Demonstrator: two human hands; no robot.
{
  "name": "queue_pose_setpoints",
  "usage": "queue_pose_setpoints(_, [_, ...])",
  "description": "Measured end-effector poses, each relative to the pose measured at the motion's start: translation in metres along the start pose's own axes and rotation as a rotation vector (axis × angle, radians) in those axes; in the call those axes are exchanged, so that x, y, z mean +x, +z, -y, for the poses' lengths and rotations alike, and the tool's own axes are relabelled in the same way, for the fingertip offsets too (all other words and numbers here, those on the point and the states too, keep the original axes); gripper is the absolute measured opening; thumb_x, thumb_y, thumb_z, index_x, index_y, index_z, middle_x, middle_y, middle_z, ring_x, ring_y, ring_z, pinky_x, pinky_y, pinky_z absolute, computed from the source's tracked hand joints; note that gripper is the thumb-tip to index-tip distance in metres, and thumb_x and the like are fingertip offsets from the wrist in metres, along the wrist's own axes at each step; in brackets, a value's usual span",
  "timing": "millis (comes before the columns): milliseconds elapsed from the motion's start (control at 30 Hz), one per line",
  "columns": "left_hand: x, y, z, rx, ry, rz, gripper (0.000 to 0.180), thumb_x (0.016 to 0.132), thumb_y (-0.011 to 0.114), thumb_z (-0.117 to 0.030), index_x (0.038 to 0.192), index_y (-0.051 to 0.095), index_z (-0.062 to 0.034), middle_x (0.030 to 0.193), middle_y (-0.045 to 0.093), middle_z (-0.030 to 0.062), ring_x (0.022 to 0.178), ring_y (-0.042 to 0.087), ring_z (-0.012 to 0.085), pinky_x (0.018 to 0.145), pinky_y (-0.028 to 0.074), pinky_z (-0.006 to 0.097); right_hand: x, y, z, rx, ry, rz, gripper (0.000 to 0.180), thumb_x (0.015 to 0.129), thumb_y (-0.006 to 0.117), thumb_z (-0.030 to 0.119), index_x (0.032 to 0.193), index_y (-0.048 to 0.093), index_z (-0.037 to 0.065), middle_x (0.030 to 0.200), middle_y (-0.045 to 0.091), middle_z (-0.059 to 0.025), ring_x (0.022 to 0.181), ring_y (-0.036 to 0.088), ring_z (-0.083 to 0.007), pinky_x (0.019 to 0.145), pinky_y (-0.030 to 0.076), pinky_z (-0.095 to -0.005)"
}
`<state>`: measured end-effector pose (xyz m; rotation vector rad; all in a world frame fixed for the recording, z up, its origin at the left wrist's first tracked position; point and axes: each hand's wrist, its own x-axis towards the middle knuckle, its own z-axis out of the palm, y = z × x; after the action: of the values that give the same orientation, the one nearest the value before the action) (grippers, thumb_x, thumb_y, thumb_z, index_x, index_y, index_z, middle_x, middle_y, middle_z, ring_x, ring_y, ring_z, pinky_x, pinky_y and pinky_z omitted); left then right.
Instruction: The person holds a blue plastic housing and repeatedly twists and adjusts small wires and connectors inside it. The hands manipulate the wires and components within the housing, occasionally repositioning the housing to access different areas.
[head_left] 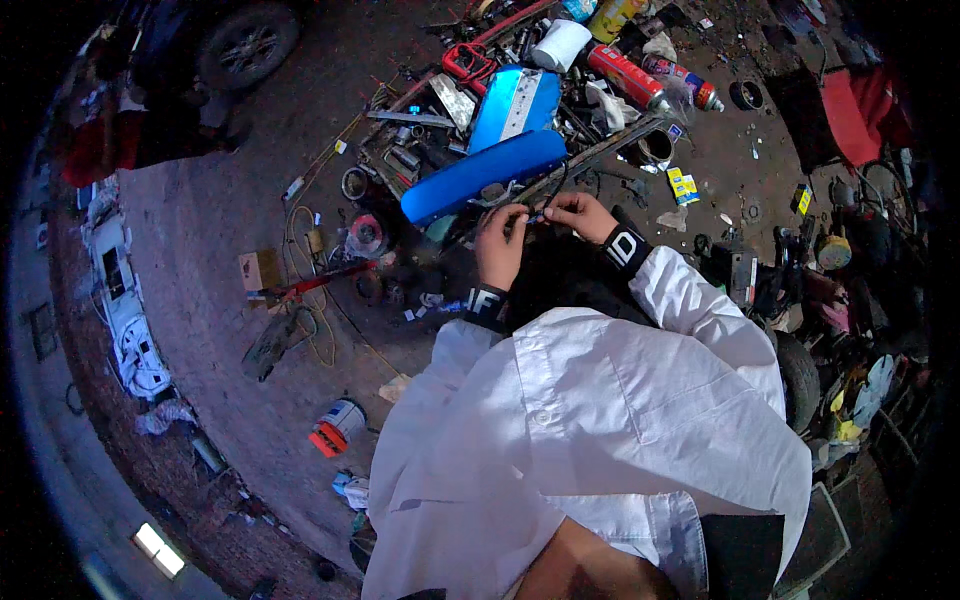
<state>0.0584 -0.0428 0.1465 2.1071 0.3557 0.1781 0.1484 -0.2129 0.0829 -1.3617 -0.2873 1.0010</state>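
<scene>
Close together in front of my chest, my left hand [502,245] and my right hand [586,217] pinch a thin dark cable [537,216] between thumbs and fingertips. A small bluish bit shows on it in the gap; its exact form is too small to tell. Right beyond my fingers lies a long blue panel [485,180] with a rounded edge. Farther back, a second blue panel [515,105] with a silvery stripe rests on a heap of metal parts. Black bands circle both my wrists over white sleeves.
Red spray cans [628,75] and a white cup-like container [562,46] lie among the parts. A yellow packet [682,186] is on the ground to the right. Left are a cardboard box [260,270], a bucket [338,428] and a vehicle wheel [248,48]. Clutter lines the right.
</scene>
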Motion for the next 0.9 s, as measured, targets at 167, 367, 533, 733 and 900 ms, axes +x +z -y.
queue_pose_setpoints(167, [0.0, -0.004, 0.001, -0.016, -0.045, 0.064, 0.014, 0.078, 0.069, -0.009, 0.09, 0.065, -0.005, 0.087, 0.062, 0.0102, 0.084, 0.058, 0.0284, 0.073, 0.046, 0.036, -0.008, 0.013, 0.009, 0.031, -0.079, -0.058, 0.013, 0.087, 0.066, 0.014, 0.09, 0.065, 0.001, 0.085, 0.066, -0.0023, 0.08, 0.058, -0.0089, 0.074, 0.047, -0.0261])
queue_pose_setpoints(367, [-0.001, -0.007, 0.017, 0.03, 0.111, 0.107, 0.016, 0.076, 0.072, -0.011, 0.09, 0.065, -0.0066, 0.083, 0.06, 0.0056, 0.078, 0.055, 0.0205, 0.069, 0.044, 0.032, -0.002, 0.012, -0.019, -0.013, -0.124, -0.092, 0.012, 0.084, 0.069, 0.012, 0.086, 0.066, 0.0, 0.086, 0.066, -0.0049, 0.077, 0.06, -0.0118, 0.071, 0.049, -0.0283])
queue_pose_setpoints(533, [-0.005, -0.006, 0.01, 0.065, -0.007, 0.128, 0.018, 0.078, 0.07, -0.012, 0.091, 0.062, -0.0042, 0.089, 0.061, 0.0115, 0.084, 0.057, 0.0298, 0.074, 0.046, 0.039, -0.004, 0.014, -0.013, -0.191, -0.086, -0.17, 0.016, 0.082, 0.071, 0.016, 0.084, 0.067, 0.0, 0.079, 0.065, -0.0069, 0.072, 0.06, -0.0121, 0.067, 0.047, -0.0282])
queue_pose_setpoints(733, [-0.009, 0.009, 0.021, -0.036, -0.18, 0.035, 0.016, 0.086, 0.063, -0.016, 0.094, 0.061, -0.0025, 0.09, 0.064, 0.0143, 0.084, 0.062, 0.0306, 0.074, 0.048, 0.039, 0.003, 0.019, -0.022, -0.241, -0.312, -0.282, 0.023, 0.079, 0.073, 0.022, 0.08, 0.069, 0.0, 0.066, 0.062, -0.0089, 0.06, 0.058, -0.0163, 0.059, 0.046, -0.0326])
queue_pose_setpoints(900, [-0.007, 0.013, 0.026, -0.02, -0.219, 0.014, 0.016, 0.087, 0.064, -0.015, 0.094, 0.062, -0.0005, 0.084, 0.065, 0.0092, 0.078, 0.062, 0.0173, 0.072, 0.048, 0.03, -0.005, 0.021, 0.003, -0.359, -0.1, -0.277, 0.022, 0.078, 0.074, 0.022, 0.082, 0.07, 0.001, 0.067, 0.063, -0.0097, 0.06, 0.058, -0.0193, 0.059, 0.045, -0.033])
